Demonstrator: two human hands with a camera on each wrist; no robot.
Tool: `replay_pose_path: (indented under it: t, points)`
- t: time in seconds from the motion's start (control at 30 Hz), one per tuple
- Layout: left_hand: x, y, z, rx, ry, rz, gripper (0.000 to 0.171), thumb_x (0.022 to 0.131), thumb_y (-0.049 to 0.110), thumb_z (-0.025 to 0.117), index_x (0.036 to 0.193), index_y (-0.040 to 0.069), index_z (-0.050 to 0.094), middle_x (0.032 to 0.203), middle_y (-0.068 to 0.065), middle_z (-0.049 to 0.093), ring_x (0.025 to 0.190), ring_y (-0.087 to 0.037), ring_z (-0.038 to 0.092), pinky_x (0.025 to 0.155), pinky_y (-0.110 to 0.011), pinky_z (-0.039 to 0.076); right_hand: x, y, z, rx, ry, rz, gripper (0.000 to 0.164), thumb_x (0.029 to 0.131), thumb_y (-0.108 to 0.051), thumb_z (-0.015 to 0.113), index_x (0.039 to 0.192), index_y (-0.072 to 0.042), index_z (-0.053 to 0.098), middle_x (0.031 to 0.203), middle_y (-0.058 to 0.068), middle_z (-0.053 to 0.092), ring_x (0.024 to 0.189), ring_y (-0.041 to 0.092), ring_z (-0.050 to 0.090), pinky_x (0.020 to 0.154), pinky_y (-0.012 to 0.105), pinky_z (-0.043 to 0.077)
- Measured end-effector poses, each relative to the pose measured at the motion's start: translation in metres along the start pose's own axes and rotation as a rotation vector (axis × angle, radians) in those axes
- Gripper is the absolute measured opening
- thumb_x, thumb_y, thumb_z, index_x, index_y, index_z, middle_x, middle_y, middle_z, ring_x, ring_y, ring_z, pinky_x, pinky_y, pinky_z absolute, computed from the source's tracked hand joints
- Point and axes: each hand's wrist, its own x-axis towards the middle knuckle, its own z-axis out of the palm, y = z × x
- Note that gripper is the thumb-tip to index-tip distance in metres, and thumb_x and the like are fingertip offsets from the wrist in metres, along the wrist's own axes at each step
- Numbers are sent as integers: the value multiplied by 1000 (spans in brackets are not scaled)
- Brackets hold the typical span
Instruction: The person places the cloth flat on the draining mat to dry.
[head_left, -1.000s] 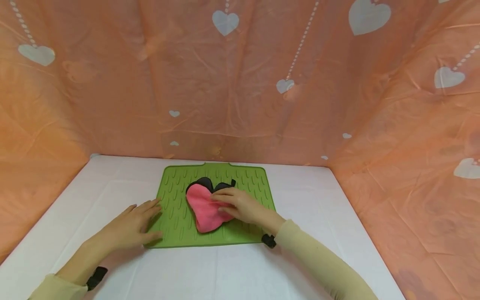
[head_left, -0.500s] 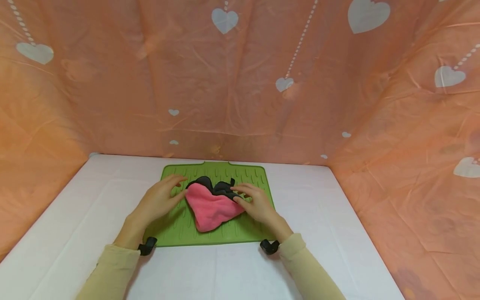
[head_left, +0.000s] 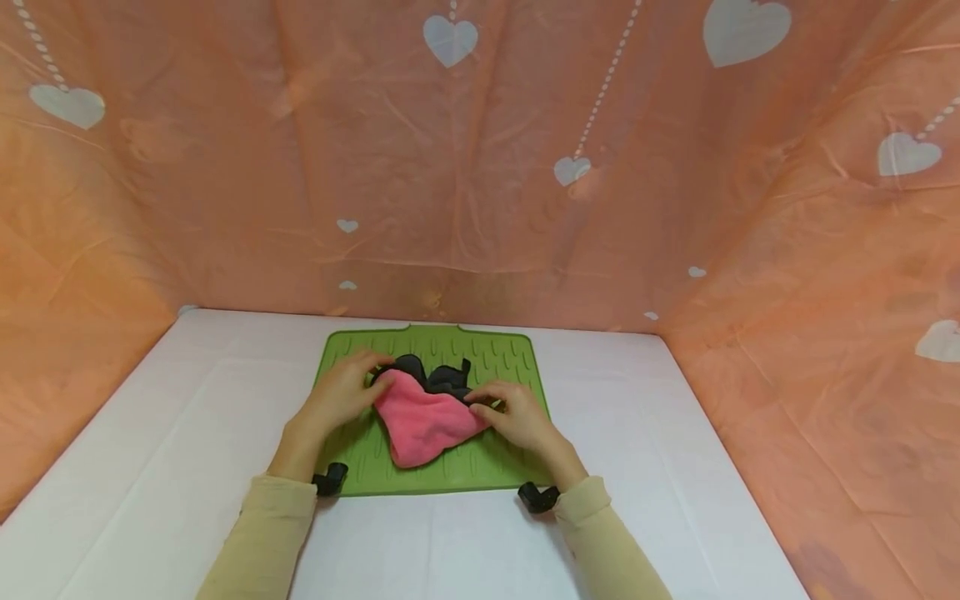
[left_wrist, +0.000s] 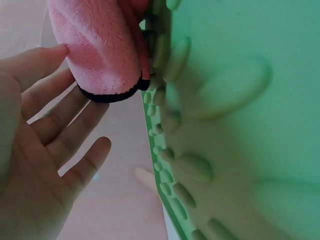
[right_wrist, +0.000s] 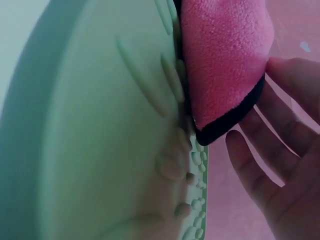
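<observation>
A fleecy pink cloth [head_left: 427,423] with black trim lies crumpled on a green ridged mat [head_left: 450,477] in the head view. Black folds and a small black tab show along its far side. My left hand [head_left: 337,396] pinches the cloth's upper left corner; in the left wrist view the thumb is on the pink pile [left_wrist: 100,50] and the fingers reach behind the black edge. On the other side, my right hand [head_left: 517,417] pinches the right edge, thumb on the pink side and fingers behind the black trim [right_wrist: 230,117]. The cloth partly hides those fingertips.
A white table [head_left: 615,400] lies under the mat. Orange sheeting [head_left: 480,167] printed with pale hearts rises behind it and at both sides. A black strap piece [head_left: 538,498] sits at the right wrist, and another black piece [head_left: 330,479] at the left.
My left hand has come from the mat's left edge to the cloth's upper left corner and taken hold. My right hand has shifted right from the cloth's middle to its right edge, uncovering black folds.
</observation>
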Motion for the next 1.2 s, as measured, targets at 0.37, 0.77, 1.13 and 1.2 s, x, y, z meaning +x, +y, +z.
replay_pose_path:
  t: [0.37, 0.77, 1.13, 1.2]
  points:
    - [-7, -4, -8, -74, 17, -13, 24, 100, 8, 68, 121, -2, 71, 117, -18, 69, 110, -40, 67, 95, -58, 53, -2, -1, 2, -10, -131, 30, 25, 101, -17, 69, 124, -10, 75, 119, 5, 75, 112, 21, 69, 96, 38, 56]
    - [-7, -6, -25, -127, 220, 98, 16, 97, -2, 69, 112, 0, 73, 107, -13, 69, 88, -25, 64, 78, -39, 53, -6, 8, -15, 89, -120, 114, 29, 99, -17, 73, 127, -11, 72, 121, 7, 73, 120, 27, 66, 108, 52, 49]
    - [-10, 0, -38, -130, 318, 122, 15, 97, -1, 70, 111, 2, 74, 105, -10, 69, 82, -25, 66, 73, -30, 52, -8, 10, -31, 154, 53, 96, 18, 94, -17, 79, 112, -13, 78, 101, -2, 74, 96, 15, 68, 85, 34, 56]
    - [-11, -2, -39, -124, 329, 116, 15, 97, -1, 70, 111, 2, 74, 105, -10, 69, 81, -24, 65, 73, -29, 51, -9, 13, -34, 162, 67, 83, 18, 94, -15, 79, 111, -11, 78, 101, 0, 74, 94, 14, 67, 84, 32, 56]
